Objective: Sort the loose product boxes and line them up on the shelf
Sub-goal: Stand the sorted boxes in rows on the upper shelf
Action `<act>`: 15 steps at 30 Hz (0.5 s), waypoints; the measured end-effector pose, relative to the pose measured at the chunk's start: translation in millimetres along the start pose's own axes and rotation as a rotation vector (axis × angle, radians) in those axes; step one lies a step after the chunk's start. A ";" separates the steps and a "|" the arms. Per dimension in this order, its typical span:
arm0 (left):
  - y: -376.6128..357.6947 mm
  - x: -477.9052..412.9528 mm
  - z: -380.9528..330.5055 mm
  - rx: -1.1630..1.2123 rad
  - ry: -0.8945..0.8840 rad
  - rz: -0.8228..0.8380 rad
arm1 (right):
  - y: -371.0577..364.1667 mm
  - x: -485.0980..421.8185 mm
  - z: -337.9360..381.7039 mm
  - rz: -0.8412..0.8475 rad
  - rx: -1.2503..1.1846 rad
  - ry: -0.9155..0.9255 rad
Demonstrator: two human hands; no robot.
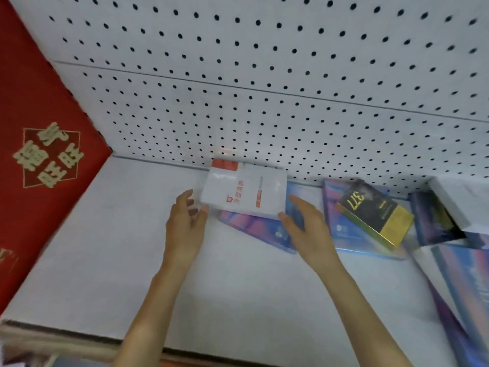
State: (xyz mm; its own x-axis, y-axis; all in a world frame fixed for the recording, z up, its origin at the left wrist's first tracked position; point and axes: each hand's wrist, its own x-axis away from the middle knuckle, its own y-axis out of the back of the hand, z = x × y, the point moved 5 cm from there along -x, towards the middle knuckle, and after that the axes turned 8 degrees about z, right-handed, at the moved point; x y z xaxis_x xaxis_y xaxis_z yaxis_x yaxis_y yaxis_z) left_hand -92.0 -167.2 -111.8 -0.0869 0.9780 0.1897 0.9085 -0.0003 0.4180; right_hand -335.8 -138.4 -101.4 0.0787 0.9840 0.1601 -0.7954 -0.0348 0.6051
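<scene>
A white box with red print (244,189) leans against the pegboard at the back of the white shelf (111,247), partly over a flat blue-purple box (254,229). My left hand (185,221) is at its lower left corner, thumb touching the edge, fingers loosely spread. My right hand (307,226) is at its lower right corner, thumb tip against the box, fingers straight. To the right, a black and gold box marked 377 (375,215) lies tilted on another blue-purple box (341,234). More blue-purple boxes (436,218) lie jumbled at far right.
A large red box with gold characters (39,160) stands at the shelf's left end. White pegboard (264,88) forms the back wall. A long blue-purple box (463,292) lies along the right side. The shelf's front edge (79,337) runs below my forearms.
</scene>
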 end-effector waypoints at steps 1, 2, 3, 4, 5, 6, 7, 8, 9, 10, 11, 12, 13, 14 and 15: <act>-2.0 -7.7 1.5 0.017 0.020 0.026 | -4.6 -2.3 3.1 -0.010 0.038 0.008; -4.4 -14.4 2.5 0.031 0.034 0.050 | -10.0 -3.2 4.2 -0.022 0.063 -0.003; -7.1 -19.6 2.2 0.042 0.041 0.065 | -15.5 -2.4 5.7 -0.036 0.064 -0.031; -9.8 -23.8 1.0 0.051 0.041 0.067 | -21.7 -1.1 6.5 -0.051 0.045 -0.047; -11.9 -25.8 -1.0 0.059 0.037 0.054 | -28.0 1.2 8.3 -0.062 0.005 -0.058; -13.2 -26.8 -3.1 0.069 0.034 0.027 | -33.5 4.3 11.5 -0.077 -0.052 -0.066; -13.5 -26.7 -4.0 0.093 0.041 -0.011 | -38.3 8.0 14.6 -0.092 -0.104 -0.086; -13.4 -26.0 -3.1 0.147 0.059 -0.050 | -42.4 12.3 16.5 -0.109 -0.146 -0.107; -13.6 -25.0 -1.5 0.244 0.084 -0.079 | -45.5 17.1 18.8 -0.126 -0.173 -0.129; -14.5 -22.6 -1.5 0.380 0.106 -0.092 | -48.5 22.2 21.3 -0.143 -0.191 -0.139; -16.1 -19.4 -3.0 0.520 0.120 -0.094 | -50.9 27.8 25.6 -0.158 -0.206 -0.135; -16.6 -16.0 -5.0 0.629 0.119 -0.098 | -53.4 33.5 30.7 -0.171 -0.224 -0.119; -16.0 -12.8 -7.0 0.683 0.110 -0.104 | -56.3 38.5 35.0 -0.174 -0.248 -0.110; -14.9 -10.0 -8.2 0.708 0.101 -0.108 | -59.4 42.8 38.1 -0.168 -0.272 -0.108; -12.6 -7.5 -8.4 0.727 0.099 -0.110 | -61.9 45.9 39.2 -0.148 -0.292 -0.114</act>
State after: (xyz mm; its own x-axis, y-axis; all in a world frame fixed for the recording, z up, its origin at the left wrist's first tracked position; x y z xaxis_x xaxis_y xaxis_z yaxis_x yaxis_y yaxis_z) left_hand -106.2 -176.3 -111.1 -0.1980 0.9411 0.2740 0.9309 0.2681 -0.2482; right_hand -259.4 -97.9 -101.0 0.2600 0.9481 0.1833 -0.9075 0.1750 0.3819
